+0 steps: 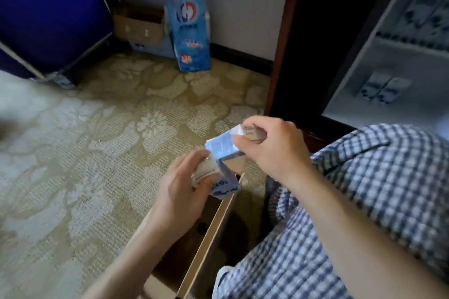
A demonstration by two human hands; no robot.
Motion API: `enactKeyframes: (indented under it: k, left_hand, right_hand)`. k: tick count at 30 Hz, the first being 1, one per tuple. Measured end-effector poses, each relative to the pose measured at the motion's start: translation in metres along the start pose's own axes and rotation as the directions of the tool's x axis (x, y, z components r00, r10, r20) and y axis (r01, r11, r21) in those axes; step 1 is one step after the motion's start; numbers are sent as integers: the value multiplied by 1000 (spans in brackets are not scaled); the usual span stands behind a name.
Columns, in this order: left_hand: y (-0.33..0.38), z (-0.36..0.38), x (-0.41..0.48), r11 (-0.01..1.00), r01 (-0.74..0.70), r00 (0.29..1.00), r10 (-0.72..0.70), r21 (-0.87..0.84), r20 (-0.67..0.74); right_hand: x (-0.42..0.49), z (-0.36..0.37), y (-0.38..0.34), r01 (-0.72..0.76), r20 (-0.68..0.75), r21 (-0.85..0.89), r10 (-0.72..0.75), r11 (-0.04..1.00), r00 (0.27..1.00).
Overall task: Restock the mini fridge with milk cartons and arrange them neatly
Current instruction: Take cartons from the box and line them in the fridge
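Floral beige carpet, white wall w/ dark baseboard.

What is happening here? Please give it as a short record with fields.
left hand: grips the milk cartons from the left
right hand: pinches their upper end
held cartons: above the open cardboard box
mini fridge door: open at right, with shelved cartons
blue wrapper: leans against the wall
floor: patterned carpet

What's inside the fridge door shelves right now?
On the fridge door, upper shelf holds blurred milk cartons, count unclear; lower shelf holds two cartons side by side. Shelf fronts hide their lower parts.
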State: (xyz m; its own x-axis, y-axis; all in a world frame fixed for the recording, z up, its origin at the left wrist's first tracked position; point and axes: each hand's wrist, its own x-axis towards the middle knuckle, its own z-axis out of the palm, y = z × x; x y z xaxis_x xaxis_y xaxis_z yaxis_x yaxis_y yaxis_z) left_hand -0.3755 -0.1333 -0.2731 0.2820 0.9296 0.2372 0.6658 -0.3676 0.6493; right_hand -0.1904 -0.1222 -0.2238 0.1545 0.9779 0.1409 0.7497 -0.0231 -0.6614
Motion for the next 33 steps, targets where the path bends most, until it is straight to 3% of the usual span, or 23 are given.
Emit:
enactKeyframes:
  k: [8,12,18,22,28,33]
  left_hand:
    - [86,9,87,968,-247,968,249,-52,39]
    - [132,25,120,908,-399,911,408,-125,59]
    - [200,64,158,831,-513,835,541,-216,98]
    - [235,97,189,778,-595,767,625,-204,148]
    - [275,160,220,783,-612,726,613,-112,311]
    - [294,222,245,867,-462,752,494,-185,437]
  right_hand:
    - [21,-96,42,69,-321,190,-4,979,947]
    - [21,-144,68,91,-403,217,4,972,915]
    - [23,-210,112,69,-512,215,52,974,857]
    - [23,-240,146,-2,-554,221,128,975,822]
    - [25,-262,211,-276,-573,211,347,938,742]
    - [38,-273,239,-443,-564,95,415,891,714]
